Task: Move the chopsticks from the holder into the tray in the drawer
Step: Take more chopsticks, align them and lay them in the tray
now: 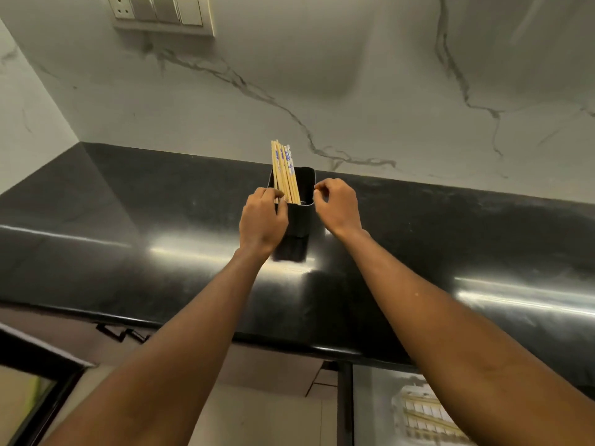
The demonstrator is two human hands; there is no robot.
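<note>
Chopsticks (285, 169): pale wooden bundle, blue print near the top ends, standing upright in the holder (301, 217) and leaning to its left side. Upper halves rise clear of the rim.

Holder: black, box-shaped, open top, standing on the black polished counter (128, 220).

Left hand (262, 217): at the holder's left side, covering that wall. Fingers curled. We see the thumb lying across the front of the chopsticks at rim level, the other fingertips bent in behind them. We read this as a grip on the bundle. Contact with the holder's wall we cannot tell.

Right hand (338, 207): just beside the holder's right wall, at rim height. Fingers curled in, thumb close to the forefinger, nothing seen between them. Whether the tips touch the wall we cannot tell.

Behind the holder: white marble wall (354, 91) with grey veins. Switch plate (161, 12) on that wall, above and left of the holder.
</note>
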